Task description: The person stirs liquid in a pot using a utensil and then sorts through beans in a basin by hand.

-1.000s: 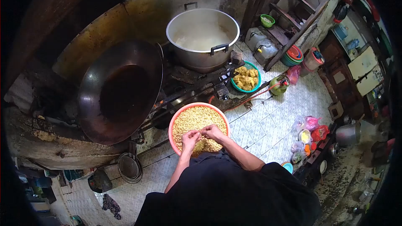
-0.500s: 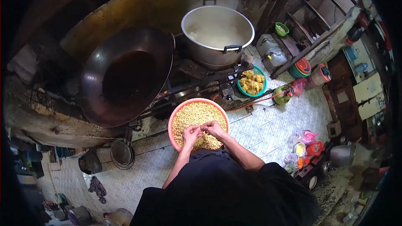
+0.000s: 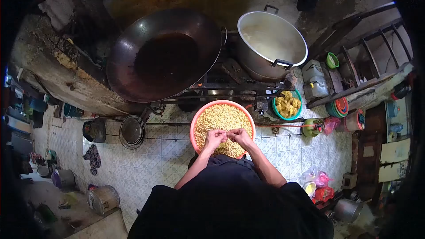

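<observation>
A round pink basin (image 3: 193,129) full of small pale-yellow pieces, like beans or kernels (image 3: 221,117), sits right in front of my body. Over its near half, my left hand (image 3: 214,140) and my right hand (image 3: 240,137) meet with fingertips pinched together. Whatever is between the fingers is too small to make out. Both hands are just above the heap of pieces.
A large dark wok (image 3: 166,57) and a deep aluminium pot (image 3: 265,57) stand on the stove ahead. Right of the basin are a teal bowl of yellow food (image 3: 287,105) and a green gas cylinder (image 3: 312,127). Strainers (image 3: 131,130) hang at left.
The view has turned, so the wok, pot and basin appear shifted right in the picture. My hands stay pinched together over the basin.
</observation>
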Available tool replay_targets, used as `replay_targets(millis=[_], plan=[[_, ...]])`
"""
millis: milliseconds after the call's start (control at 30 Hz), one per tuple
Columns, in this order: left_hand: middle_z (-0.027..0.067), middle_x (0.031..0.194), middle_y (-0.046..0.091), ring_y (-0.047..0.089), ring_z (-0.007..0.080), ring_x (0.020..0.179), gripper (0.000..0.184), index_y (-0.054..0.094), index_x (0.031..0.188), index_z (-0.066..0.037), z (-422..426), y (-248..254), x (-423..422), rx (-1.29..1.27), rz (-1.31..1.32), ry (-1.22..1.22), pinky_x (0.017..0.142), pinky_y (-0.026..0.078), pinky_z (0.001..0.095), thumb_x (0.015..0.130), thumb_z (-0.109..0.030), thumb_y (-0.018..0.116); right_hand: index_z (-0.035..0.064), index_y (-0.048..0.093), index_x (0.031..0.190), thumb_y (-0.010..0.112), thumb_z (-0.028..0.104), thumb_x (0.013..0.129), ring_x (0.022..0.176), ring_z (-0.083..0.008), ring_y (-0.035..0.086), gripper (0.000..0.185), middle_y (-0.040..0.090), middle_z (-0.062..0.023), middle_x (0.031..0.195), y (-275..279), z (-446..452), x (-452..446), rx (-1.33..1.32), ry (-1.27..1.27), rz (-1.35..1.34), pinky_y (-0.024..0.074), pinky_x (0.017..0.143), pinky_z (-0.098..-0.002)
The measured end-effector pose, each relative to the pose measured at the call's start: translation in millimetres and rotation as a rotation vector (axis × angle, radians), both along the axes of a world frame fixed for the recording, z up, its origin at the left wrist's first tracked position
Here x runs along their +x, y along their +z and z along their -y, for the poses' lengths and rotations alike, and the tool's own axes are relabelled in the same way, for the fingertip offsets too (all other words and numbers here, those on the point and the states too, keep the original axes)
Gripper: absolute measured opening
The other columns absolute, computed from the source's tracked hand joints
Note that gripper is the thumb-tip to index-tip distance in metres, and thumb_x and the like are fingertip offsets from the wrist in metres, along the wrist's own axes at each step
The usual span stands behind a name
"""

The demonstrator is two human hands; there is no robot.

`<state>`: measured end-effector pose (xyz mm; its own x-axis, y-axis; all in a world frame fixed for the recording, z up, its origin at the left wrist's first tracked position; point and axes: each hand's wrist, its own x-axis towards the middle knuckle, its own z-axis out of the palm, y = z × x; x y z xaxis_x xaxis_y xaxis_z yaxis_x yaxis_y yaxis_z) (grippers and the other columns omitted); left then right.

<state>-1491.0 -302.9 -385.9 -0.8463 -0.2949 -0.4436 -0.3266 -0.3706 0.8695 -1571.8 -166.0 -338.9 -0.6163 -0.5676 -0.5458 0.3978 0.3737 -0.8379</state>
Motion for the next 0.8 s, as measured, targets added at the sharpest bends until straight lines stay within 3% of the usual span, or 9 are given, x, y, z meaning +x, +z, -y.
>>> replay_targets(millis=[233,467,500,567,633,800], plan=[[0.009,0.079,0.063,0.062,0.0133,0.067,0.011,0.061,0.092,0.003,-1,0,2,0.149,-0.003,0.026,0.06,0.053,0.0216,0.082,0.0,0.059,-0.0002,0.067,0.086,0.059,0.014,0.083,0.059,-0.006,0.049,0.017,0.061,0.0006,0.068,-10,-1,-1,0.047,0.069,-0.109,0.04,0.054,-0.0223],[0.0073,0.081,0.063,0.061,0.0121,0.066,0.011,0.062,0.091,0.001,3,-2,5,0.133,0.027,0.003,0.061,0.052,0.0208,0.081,0.001,0.06,-0.0016,0.065,0.089,0.058,0.014,0.083,0.063,-0.0105,0.056,0.018,0.064,-0.0042,0.073,-11,3,17,0.126,0.086,-0.555,0.0455,0.059,-0.0257],[0.0069,0.081,0.063,0.061,0.0116,0.067,0.01,0.062,0.09,0.001,4,-4,5,0.174,0.032,0.004,0.061,0.052,0.0205,0.081,0.0,0.06,-0.0016,0.065,0.089,0.058,0.014,0.083,0.063,-0.0105,0.056,0.018,0.064,-0.0042,0.073,-18,2,17,0.126,0.08,-0.552,0.0455,0.059,-0.0257],[0.0066,0.081,0.063,0.061,0.0111,0.067,0.008,0.062,0.089,0.0,5,0,6,0.217,0.039,-0.001,0.06,0.052,0.0203,0.081,0.0,0.06,-0.0023,0.065,0.09,0.057,0.014,0.084,0.063,-0.0098,0.055,0.019,0.063,-0.004,0.073,-20,2,19,0.079,-0.019,-0.269,0.045,0.059,-0.0249],[0.0062,0.081,0.063,0.06,0.0105,0.066,0.007,0.061,0.089,-0.001,5,11,7,0.396,0.103,0.027,0.06,0.052,0.0201,0.082,-0.002,0.061,-0.0023,0.065,0.092,0.057,0.014,0.085,0.063,-0.0085,0.054,0.019,0.063,-0.003,0.072,-9,-1,21,0.088,-0.015,-0.241,0.044,0.059,-0.0235],[0.0051,0.081,0.062,0.059,0.0101,0.067,0.009,0.061,0.091,-0.002,2,16,6,0.439,0.171,0.002,0.062,0.052,0.0206,0.082,-0.003,0.061,-0.0028,0.065,0.093,0.057,0.014,0.085,0.062,-0.0079,0.052,0.02,0.063,-0.0026,0.072,-10,-5,32,-0.021,-0.165,-0.144,0.0435,0.059,-0.0233]])
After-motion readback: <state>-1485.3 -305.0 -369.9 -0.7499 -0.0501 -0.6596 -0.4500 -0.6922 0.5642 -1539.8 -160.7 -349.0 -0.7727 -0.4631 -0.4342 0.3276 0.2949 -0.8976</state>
